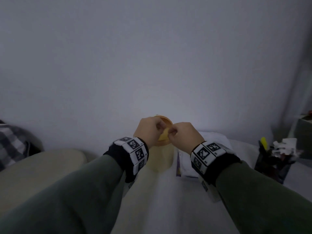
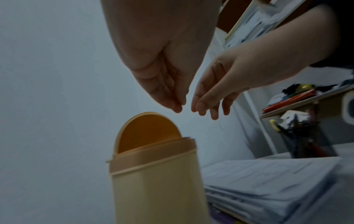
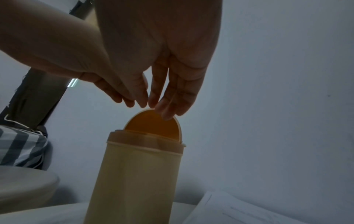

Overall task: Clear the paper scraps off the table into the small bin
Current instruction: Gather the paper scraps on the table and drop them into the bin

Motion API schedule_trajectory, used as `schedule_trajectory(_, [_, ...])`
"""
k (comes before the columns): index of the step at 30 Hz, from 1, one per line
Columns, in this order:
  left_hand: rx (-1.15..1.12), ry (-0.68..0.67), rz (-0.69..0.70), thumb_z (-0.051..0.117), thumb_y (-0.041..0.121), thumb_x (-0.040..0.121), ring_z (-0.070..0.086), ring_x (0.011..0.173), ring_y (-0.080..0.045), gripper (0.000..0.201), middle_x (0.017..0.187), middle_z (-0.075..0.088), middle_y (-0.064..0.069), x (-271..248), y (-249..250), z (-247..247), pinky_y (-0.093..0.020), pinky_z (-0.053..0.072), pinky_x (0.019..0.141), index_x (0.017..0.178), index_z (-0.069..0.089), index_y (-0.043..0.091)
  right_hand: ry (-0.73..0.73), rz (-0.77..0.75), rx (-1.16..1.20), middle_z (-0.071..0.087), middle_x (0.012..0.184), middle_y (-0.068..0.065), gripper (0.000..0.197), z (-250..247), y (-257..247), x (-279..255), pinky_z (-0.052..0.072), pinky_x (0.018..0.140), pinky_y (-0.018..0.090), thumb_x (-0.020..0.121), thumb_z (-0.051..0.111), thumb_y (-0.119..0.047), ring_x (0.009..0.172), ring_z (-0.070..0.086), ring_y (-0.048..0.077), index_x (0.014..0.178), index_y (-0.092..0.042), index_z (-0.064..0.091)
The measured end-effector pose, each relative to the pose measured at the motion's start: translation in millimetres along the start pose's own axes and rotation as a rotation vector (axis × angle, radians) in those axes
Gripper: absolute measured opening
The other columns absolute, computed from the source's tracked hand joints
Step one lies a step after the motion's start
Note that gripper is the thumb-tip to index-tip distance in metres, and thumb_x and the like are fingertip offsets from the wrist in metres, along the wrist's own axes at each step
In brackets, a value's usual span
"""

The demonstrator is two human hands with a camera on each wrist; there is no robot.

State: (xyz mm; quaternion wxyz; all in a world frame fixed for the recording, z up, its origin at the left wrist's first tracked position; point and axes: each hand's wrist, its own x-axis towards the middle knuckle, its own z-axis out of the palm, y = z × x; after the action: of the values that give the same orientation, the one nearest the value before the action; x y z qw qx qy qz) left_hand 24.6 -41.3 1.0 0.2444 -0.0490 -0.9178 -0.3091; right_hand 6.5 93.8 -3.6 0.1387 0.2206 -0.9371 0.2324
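Now both hands meet just above the open small bin [image 2: 153, 181], fingertips pointing down into its mouth.

Left hand [image 2: 162, 68] and right hand [image 2: 229, 78] hang side by side over the bin, fingers straight and loosely bunched, tips almost touching; from below, neither shows any paper between them. From the head camera the fingers look more curled, and something pale yellow sits between the hands, but whether it is a scrap or the bin's inside, I cannot tell. Judging by this, a drop is happening or just finished. The bin is a tall, smooth, pale yellow plastic tube with a darker orange collar and a round swing lid [image 3: 153, 122] tipped upright. To its right lies a thick stack of white papers [image 2: 268, 184]. Torn white paper [image 1: 285, 147] shows at the far right atop a dark pen holder [image 1: 271, 166], so some clearing may remain.
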Motion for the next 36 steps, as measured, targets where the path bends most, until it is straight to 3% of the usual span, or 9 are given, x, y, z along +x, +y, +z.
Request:
schedule_trajectory(4, [-0.003, -0.088, 0.046, 0.061, 0.011, 0.086, 0.055, 0.073, -0.002, 0.014, 0.093, 0.069, 0.004, -38, 27, -6, -0.014, 0.048, 0.071, 0.093, 0.073, 0.015, -0.095, 0.074, -0.041, 0.071, 0.102, 0.008, 0.024, -24, -2, -38, 0.054, 0.081, 0.029, 0.087, 0.052, -0.019, 0.092, 0.067, 0.023, 0.095, -0.011, 0.073])
schedule_trajectory(6, [0.050, -0.223, 0.059, 0.061, 0.014, 0.088, 0.052, 0.079, -0.003, 0.018, 0.104, 0.068, 0.004, -60, 40, -8, -0.012, 0.043, 0.070, 0.103, 0.070, 0.016, -0.130, 0.108, -0.059, 0.070, 0.104, 0.005, 0.021, -36, -2, -64, 0.053, 0.081, 0.028, 0.086, 0.055, -0.021, 0.095, 0.066, 0.021, 0.097, -0.015, 0.072])
schedule_trajectory(13, [0.259, -0.761, 0.046, 0.066, 0.039, 0.084, 0.057, 0.105, -0.012, 0.047, 0.129, 0.058, 0.005, -144, 72, -7, -0.021, 0.042, 0.088, 0.127, 0.056, 0.024, -0.450, 0.256, -0.242, 0.062, 0.124, 0.006, 0.037, -59, 5, -170, 0.049, 0.080, 0.025, 0.086, 0.066, -0.029, 0.106, 0.064, 0.021, 0.118, -0.012, 0.065])
schedule_trajectory(17, [0.345, -0.958, -0.003, 0.068, 0.047, 0.080, 0.050, 0.122, -0.019, 0.067, 0.137, 0.050, 0.003, -187, 82, 1, -0.028, 0.039, 0.100, 0.139, 0.042, 0.026, -0.667, 0.339, -0.328, 0.057, 0.131, 0.005, 0.055, -63, 8, -221, 0.045, 0.081, 0.027, 0.084, 0.068, -0.036, 0.112, 0.061, 0.022, 0.132, -0.013, 0.053])
schedule_trajectory(25, [0.410, -1.050, -0.038, 0.076, 0.036, 0.076, 0.040, 0.134, -0.021, 0.092, 0.149, 0.035, -0.002, -238, 93, 20, -0.027, 0.039, 0.099, 0.149, 0.021, 0.024, -0.768, 0.400, -0.442, 0.040, 0.148, -0.001, 0.093, -60, 30, -289, 0.038, 0.109, 0.035, 0.066, 0.077, -0.052, 0.135, 0.042, 0.022, 0.144, -0.022, 0.036])
schedule_trajectory(28, [0.422, -1.072, -0.061, 0.076, 0.029, 0.078, 0.034, 0.140, -0.024, 0.100, 0.157, 0.020, -0.003, -249, 99, 25, -0.031, 0.043, 0.099, 0.152, 0.009, 0.019, -0.816, 0.419, -0.521, 0.041, 0.148, -0.002, 0.107, -53, 35, -301, 0.038, 0.110, 0.036, 0.055, 0.081, -0.058, 0.134, 0.044, 0.023, 0.144, -0.021, 0.034])
schedule_trajectory(31, [0.534, -1.034, -0.035, 0.076, 0.034, 0.077, 0.048, 0.130, -0.026, 0.098, 0.154, 0.027, -0.007, -256, 103, 29, -0.032, 0.045, 0.097, 0.151, 0.016, 0.012, -0.799, 0.426, -0.529, 0.064, 0.122, 0.004, 0.078, -46, 36, -310, 0.052, 0.094, 0.035, 0.055, 0.086, -0.048, 0.110, 0.063, 0.026, 0.117, -0.011, 0.059])
schedule_trajectory(33, [0.580, -1.000, -0.007, 0.077, 0.039, 0.074, 0.053, 0.125, -0.027, 0.092, 0.148, 0.039, -0.009, -259, 103, 31, -0.032, 0.045, 0.101, 0.147, 0.029, 0.009, -0.749, 0.428, -0.514, 0.067, 0.111, 0.006, 0.064, -43, 35, -315, 0.054, 0.086, 0.033, 0.058, 0.086, -0.042, 0.102, 0.066, 0.027, 0.108, -0.009, 0.062])
schedule_trajectory(36, [0.507, -1.005, -0.035, 0.080, 0.031, 0.072, 0.056, 0.121, -0.025, 0.084, 0.141, 0.049, -0.008, -259, 103, 34, -0.031, 0.048, 0.098, 0.142, 0.039, 0.006, -0.688, 0.427, -0.511, 0.067, 0.106, 0.007, 0.057, -39, 36, -318, 0.054, 0.081, 0.033, 0.060, 0.085, -0.038, 0.100, 0.067, 0.028, 0.103, -0.011, 0.061])
